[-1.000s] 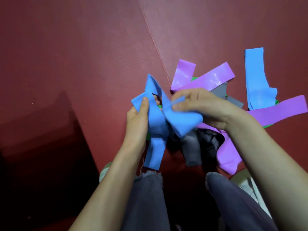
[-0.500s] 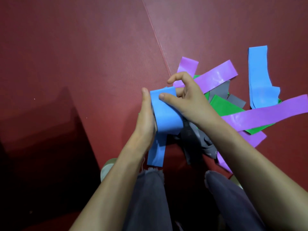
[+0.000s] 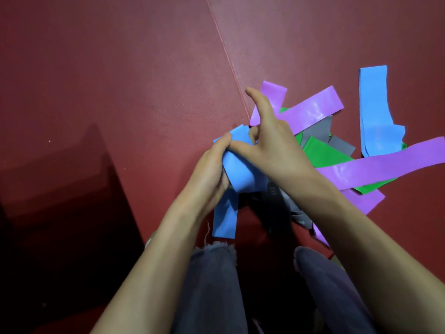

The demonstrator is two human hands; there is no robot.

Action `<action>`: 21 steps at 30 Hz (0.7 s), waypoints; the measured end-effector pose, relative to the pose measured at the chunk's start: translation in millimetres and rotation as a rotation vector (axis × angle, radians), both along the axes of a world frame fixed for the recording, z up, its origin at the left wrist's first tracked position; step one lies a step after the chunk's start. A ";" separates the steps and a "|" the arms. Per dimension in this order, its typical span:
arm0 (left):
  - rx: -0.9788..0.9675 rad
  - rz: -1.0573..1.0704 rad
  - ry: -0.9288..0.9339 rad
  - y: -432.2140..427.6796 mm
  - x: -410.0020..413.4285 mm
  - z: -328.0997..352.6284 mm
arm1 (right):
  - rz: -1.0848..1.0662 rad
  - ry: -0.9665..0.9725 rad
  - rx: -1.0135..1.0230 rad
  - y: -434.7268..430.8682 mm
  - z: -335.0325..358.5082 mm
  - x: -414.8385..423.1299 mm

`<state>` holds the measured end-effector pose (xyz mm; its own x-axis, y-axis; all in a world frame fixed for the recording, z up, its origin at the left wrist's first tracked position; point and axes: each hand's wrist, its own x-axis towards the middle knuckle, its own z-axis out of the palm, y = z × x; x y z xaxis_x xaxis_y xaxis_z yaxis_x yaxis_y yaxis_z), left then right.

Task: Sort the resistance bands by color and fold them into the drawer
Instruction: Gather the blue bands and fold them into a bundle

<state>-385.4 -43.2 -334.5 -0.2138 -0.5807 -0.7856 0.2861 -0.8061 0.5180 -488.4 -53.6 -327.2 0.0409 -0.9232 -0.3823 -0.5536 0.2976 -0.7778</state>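
Note:
A blue resistance band (image 3: 239,174) is folded into a thick wad between both hands, with one loose end hanging down toward my knees. My left hand (image 3: 212,169) grips the wad from the left, thumb on top. My right hand (image 3: 272,145) pinches it from the right with thumb and fingers, the index finger raised. To the right lies a pile of loose bands on the red mat: purple bands (image 3: 313,109), a long purple one (image 3: 385,162), a green band (image 3: 322,153), grey bands (image 3: 317,128) and a second blue band (image 3: 375,112).
A red floor mat (image 3: 120,92) with a seam (image 3: 228,61) running diagonally covers the ground. A dark shadowed shape (image 3: 60,213) fills the lower left. My grey-trousered knees (image 3: 212,280) are at the bottom; no drawer is clearly visible.
The blue band went from spread out between both hands to folded over, and is now pressed into a tighter wad. My right index finger has lifted.

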 end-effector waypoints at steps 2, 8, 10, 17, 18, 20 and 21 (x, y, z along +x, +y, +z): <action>-0.047 -0.007 -0.069 -0.2 3.2 -0.2 | -0.028 -0.058 0.053 -0.2 -0.4 1.8; -0.224 0.126 -0.210 -14.6 13.9 13.5 | -0.178 -0.499 0.228 18.1 -19.8 -8.7; -0.270 0.119 -0.232 -18.0 13.6 20.2 | -0.077 -0.420 0.280 28.0 -29.4 -11.7; -0.288 -0.017 -0.278 -19.0 6.9 26.7 | 0.332 0.042 0.215 38.7 -31.4 -5.4; -0.285 -0.018 -0.275 -18.3 6.9 27.2 | 0.390 0.102 0.216 38.3 -31.3 -2.7; -0.277 -0.013 -0.268 -17.9 6.6 29.9 | 0.445 0.081 0.285 37.4 -26.7 0.8; -0.268 -0.005 -0.258 -18.4 5.8 31.4 | 0.461 0.036 0.340 36.7 -22.9 1.0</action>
